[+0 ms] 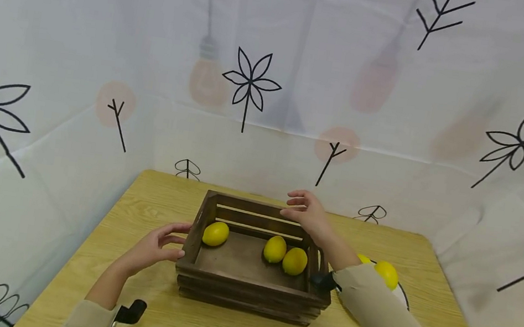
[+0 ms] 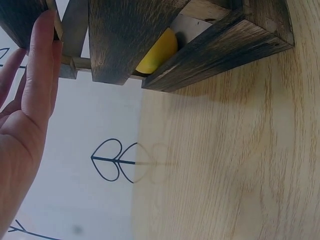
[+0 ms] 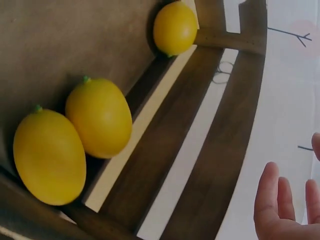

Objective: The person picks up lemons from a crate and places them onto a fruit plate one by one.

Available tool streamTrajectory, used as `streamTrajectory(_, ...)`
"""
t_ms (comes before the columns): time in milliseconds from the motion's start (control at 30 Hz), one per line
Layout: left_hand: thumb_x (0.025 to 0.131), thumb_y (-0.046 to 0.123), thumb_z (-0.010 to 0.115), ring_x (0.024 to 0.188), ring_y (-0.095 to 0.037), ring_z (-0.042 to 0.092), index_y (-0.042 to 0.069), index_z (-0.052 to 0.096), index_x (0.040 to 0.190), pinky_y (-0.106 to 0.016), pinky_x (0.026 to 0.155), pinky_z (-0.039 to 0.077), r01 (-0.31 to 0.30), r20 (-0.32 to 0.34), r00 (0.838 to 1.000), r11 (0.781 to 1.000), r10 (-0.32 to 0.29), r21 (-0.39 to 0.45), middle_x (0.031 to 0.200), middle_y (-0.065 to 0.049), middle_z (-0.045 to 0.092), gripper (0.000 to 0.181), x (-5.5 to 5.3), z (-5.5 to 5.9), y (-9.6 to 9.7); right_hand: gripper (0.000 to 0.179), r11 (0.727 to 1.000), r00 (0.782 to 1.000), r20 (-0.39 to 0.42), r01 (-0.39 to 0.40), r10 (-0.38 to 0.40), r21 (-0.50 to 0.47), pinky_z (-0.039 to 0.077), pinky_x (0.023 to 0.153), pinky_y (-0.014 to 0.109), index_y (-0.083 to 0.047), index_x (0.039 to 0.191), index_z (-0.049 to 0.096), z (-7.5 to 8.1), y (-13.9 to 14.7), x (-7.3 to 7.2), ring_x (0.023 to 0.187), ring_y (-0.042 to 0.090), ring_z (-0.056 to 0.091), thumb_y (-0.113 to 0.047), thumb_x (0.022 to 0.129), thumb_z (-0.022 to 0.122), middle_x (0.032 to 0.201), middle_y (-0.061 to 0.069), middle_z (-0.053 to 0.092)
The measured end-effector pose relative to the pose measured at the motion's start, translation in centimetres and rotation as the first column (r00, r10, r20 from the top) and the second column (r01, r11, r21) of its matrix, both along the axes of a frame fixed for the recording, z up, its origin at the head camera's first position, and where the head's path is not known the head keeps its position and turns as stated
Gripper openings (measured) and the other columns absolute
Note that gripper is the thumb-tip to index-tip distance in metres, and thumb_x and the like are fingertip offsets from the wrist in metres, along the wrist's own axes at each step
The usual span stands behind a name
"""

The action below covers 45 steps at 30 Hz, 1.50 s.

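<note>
A dark brown slatted wooden crate (image 1: 248, 294) stands on the table with three lemons inside. One lemon (image 1: 216, 233) lies at the left end; two others, a lemon (image 1: 275, 249) and a lemon (image 1: 295, 261), sit side by side at the right. My left hand (image 1: 157, 246) rests its extended fingers against the crate's left end, and the left wrist view shows them on an upper slat (image 2: 20, 25). Over the crate's back right rim is my right hand (image 1: 311, 218), fingers loosely bent and holding nothing. In the right wrist view, that hand (image 3: 285, 215) is partly cut off.
To the right of the crate, partly behind my right forearm, a white plate (image 1: 404, 299) with a dark rim holds more lemons (image 1: 386, 274). The light wooden table (image 1: 160, 311) ends at a white patterned curtain (image 1: 263, 155) behind and at both sides.
</note>
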<state>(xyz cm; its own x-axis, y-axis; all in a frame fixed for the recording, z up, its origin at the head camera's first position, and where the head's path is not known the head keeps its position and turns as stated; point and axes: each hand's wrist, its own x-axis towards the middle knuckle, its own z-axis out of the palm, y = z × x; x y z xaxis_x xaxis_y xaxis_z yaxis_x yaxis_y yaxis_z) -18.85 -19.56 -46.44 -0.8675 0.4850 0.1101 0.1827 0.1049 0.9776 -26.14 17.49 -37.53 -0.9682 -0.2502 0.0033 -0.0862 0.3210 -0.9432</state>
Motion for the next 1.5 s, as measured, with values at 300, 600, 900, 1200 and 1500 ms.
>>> streamTrajectory(300,0.088,0.008,0.064,0.122,-0.042,0.038,0.003,0.037,0.140,-0.037,0.080,0.051,-0.013,0.004,1.000,1.000,0.013,0.005,0.141,-0.021,0.034,0.059,0.1,-0.1,-0.1,0.043,0.998,0.999,-0.003,-0.038,0.038,0.048,0.047,0.086,0.043,-0.004,0.124,0.049,-1.1,-2.0,-0.5,0.106,0.034,0.054,-0.007,0.085,0.068,0.119,0.022,0.052)
streamTrajectory(600,0.088,0.008,0.065,0.123,-0.044,0.037,0.003,0.037,0.140,-0.036,0.081,0.051,-0.005,0.002,1.000,1.000,0.005,0.012,0.141,-0.021,0.033,0.059,-0.2,0.1,0.0,0.043,0.990,0.990,0.017,-0.138,0.138,0.031,0.047,0.086,0.045,-0.002,0.124,0.050,-2.7,-4.2,-1.8,0.101,0.031,0.055,-0.005,0.085,0.067,0.115,0.020,0.054)
streamTrajectory(900,0.088,0.008,0.065,0.122,-0.042,0.037,0.004,0.038,0.140,-0.037,0.081,0.051,-0.010,0.004,1.000,1.000,0.010,0.009,0.141,-0.020,0.034,0.059,-0.2,0.0,0.0,0.045,0.943,0.942,0.047,-0.333,0.332,0.023,0.049,0.085,0.036,0.002,0.125,0.048,-4.7,-6.5,-2.6,0.103,0.031,0.057,-0.001,0.085,0.067,0.120,0.029,0.048)
streamTrajectory(1200,0.088,0.009,0.064,0.121,-0.041,0.038,0.004,0.037,0.140,-0.038,0.080,0.051,-0.001,0.006,1.000,1.000,0.001,0.011,0.143,-0.019,0.032,0.059,-0.4,-0.1,-0.1,0.047,0.849,0.856,0.085,-0.517,0.510,0.108,0.048,0.086,0.034,0.007,0.127,0.046,-6.2,-8.3,-3.8,0.111,0.042,0.049,0.001,0.084,0.066,0.125,0.028,0.047)
streamTrajectory(1500,0.088,0.010,0.065,0.119,-0.028,0.044,0.006,0.038,0.140,-0.040,0.080,0.051,-0.008,0.016,1.000,1.000,0.007,0.022,0.143,-0.016,0.033,0.059,-0.5,-0.3,-0.1,0.049,0.761,0.798,0.085,-0.597,0.597,0.256,0.039,0.097,0.044,0.009,0.128,0.045,-7.9,-10.0,-4.6,0.120,0.040,0.043,0.008,0.083,0.064,0.132,0.025,0.043)
